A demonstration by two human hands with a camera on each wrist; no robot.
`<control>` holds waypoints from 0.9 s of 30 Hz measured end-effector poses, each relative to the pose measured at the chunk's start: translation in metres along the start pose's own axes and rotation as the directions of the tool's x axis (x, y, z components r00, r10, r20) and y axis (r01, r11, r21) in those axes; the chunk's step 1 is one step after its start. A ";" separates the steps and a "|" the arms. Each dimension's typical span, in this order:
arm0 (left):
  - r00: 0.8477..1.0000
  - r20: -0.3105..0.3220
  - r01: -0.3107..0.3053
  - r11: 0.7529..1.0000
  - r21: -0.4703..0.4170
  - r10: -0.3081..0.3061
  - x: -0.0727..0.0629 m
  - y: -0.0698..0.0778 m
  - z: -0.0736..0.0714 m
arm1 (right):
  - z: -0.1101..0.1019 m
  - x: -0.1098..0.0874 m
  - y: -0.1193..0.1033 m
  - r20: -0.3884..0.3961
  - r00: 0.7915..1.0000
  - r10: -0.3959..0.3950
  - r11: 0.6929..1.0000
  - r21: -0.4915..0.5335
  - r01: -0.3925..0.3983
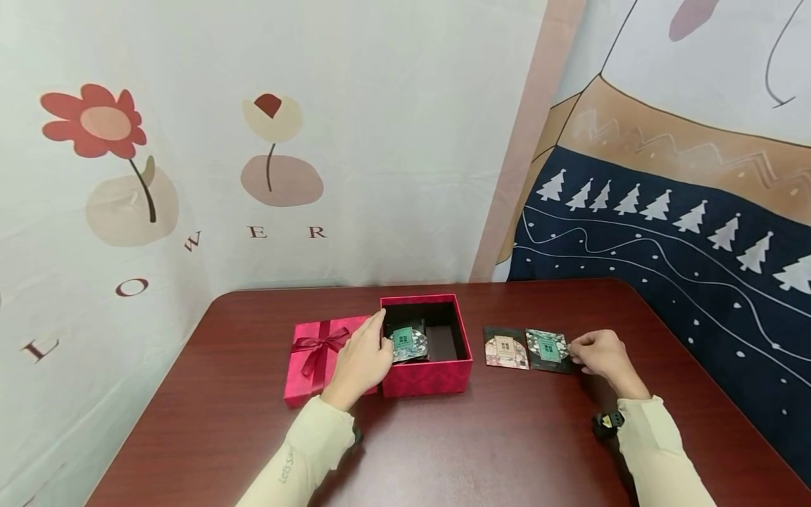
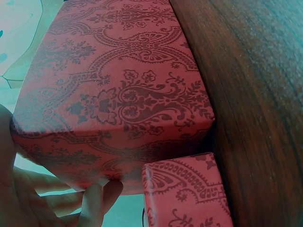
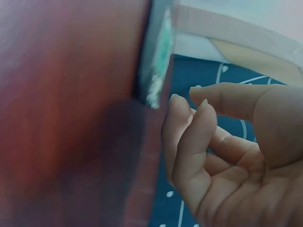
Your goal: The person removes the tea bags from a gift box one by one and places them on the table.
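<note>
A red patterned gift box [image 1: 426, 379] stands lidless on the table, its dark inside showing. A flat dark packet with a green label [image 1: 408, 339] lies in its left part. My left hand [image 1: 366, 355] rests along the box's left side, fingers stretched towards the back corner; the left wrist view shows its fingers [image 2: 97, 201] against the box's patterned wall. To the right, a packet with a beige label [image 1: 505, 348] lies beside another green-labelled packet [image 1: 548, 351]. My right hand [image 1: 602, 355] is at that packet's right edge, fingers loosely bent, nothing between thumb and fingertips [image 3: 201, 116].
The red box lid [image 1: 310, 370] with a ribbon bow [image 1: 319, 346] lies left of the box, partly behind my left hand. The brown table [image 1: 494, 436] has rounded back corners. Printed cloth [image 1: 405, 176] hangs behind and to the right.
</note>
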State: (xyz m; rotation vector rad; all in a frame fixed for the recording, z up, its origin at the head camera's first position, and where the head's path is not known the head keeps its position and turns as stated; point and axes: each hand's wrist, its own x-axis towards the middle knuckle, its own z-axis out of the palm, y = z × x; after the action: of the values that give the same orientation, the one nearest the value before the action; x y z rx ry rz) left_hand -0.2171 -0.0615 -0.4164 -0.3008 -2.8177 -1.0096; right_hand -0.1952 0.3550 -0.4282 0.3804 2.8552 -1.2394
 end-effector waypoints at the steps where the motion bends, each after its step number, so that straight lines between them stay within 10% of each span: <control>1: 1.000 0.000 -0.001 1.000 0.001 0.001 0.000 0.000 0.000 | 0.000 0.000 -0.003 0.000 1.000 -0.007 1.000 -0.002 0.007; 27: 1.000 -0.002 -0.002 1.000 -0.011 0.002 -0.001 -0.002 0.001 | 0.051 -0.012 -0.137 0.031 0.944 -0.329 0.943 0.074 0.326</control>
State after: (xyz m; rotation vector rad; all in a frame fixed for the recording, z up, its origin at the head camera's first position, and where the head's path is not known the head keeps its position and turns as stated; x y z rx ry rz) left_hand -0.2170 -0.0624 -0.4186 -0.3040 -2.8106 -1.0248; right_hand -0.2191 0.2253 -0.3633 -0.1296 2.9279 -1.3721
